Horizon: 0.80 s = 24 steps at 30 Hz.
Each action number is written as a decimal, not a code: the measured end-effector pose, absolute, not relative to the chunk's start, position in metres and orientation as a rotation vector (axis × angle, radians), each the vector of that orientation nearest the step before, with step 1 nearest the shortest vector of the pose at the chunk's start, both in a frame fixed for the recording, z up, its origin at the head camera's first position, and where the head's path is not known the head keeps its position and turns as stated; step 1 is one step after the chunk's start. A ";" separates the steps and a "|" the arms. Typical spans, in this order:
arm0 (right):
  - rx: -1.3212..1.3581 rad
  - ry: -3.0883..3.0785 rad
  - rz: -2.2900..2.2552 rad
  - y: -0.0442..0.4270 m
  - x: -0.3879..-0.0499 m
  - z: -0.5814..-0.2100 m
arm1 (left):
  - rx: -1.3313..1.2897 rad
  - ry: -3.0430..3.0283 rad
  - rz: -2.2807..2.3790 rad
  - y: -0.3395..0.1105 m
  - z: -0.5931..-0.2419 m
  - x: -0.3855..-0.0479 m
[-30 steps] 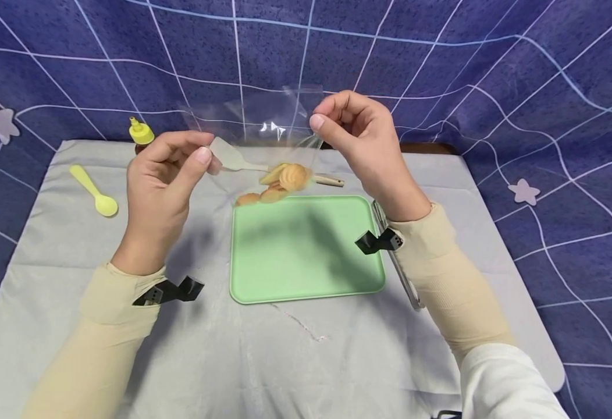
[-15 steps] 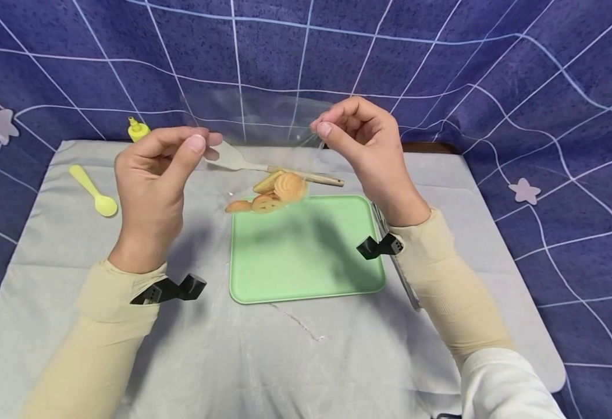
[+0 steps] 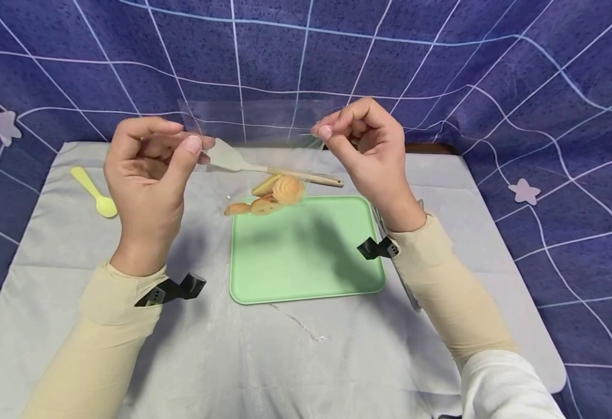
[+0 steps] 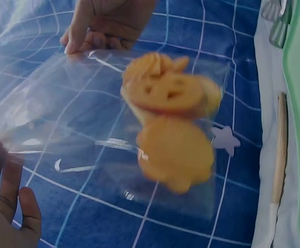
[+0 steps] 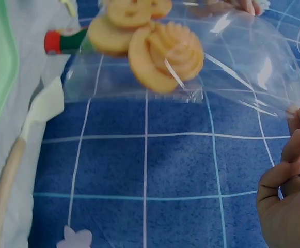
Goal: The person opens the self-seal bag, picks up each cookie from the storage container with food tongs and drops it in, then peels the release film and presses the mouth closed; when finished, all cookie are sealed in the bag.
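Note:
A clear plastic bag (image 3: 264, 119) hangs stretched between both hands above the back of the table. Several golden cookies (image 3: 288, 190) lie in its lower part, one swirl-shaped and one with face-like holes. My left hand (image 3: 149, 180) pinches the left side of the bag's upper edge between thumb and fingers. At the opposite side, my right hand (image 3: 371, 154) pinches the upper edge with thumb and forefinger. In the left wrist view the cookies (image 4: 175, 152) sit bunched at the bag's far end. Below the bag, a green tray (image 3: 306, 256) lies flat, and nothing is seen on it.
A spatula (image 3: 306, 176) with a pale head and wooden handle lies behind the tray. The yellow spoon (image 3: 90, 191) is at the left. A metal utensil, partly hidden by my right wrist, lies right of the tray. A red-capped bottle (image 5: 54, 42) shows in the right wrist view.
My left hand has moved left, drawing the bag wider. The cookies have shifted slightly down and left over the tray's back edge. My left hand now hides the yellow-topped bottle.

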State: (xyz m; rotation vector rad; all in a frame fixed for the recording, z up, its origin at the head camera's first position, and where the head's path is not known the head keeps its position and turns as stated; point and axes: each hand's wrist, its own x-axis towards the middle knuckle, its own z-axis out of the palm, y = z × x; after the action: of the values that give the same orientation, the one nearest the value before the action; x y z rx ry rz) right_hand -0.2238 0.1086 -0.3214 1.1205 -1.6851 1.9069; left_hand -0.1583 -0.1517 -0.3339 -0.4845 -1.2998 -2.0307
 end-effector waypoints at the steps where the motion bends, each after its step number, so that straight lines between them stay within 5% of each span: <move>1: 1.138 -1.700 1.858 0.109 -0.224 -0.321 | -0.493 -1.337 -1.991 -0.152 -0.333 -0.157; 24: 0.959 -2.023 1.199 0.120 -0.225 -0.332 | -0.387 -1.933 -1.027 -0.155 -0.339 -0.154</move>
State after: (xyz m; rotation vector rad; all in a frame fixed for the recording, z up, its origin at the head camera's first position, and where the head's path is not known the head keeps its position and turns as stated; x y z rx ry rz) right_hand -0.2249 0.1199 -0.3321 0.9585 -2.0229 1.1985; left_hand -0.1539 -0.1549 -0.3391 -0.3871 -1.9332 -1.0271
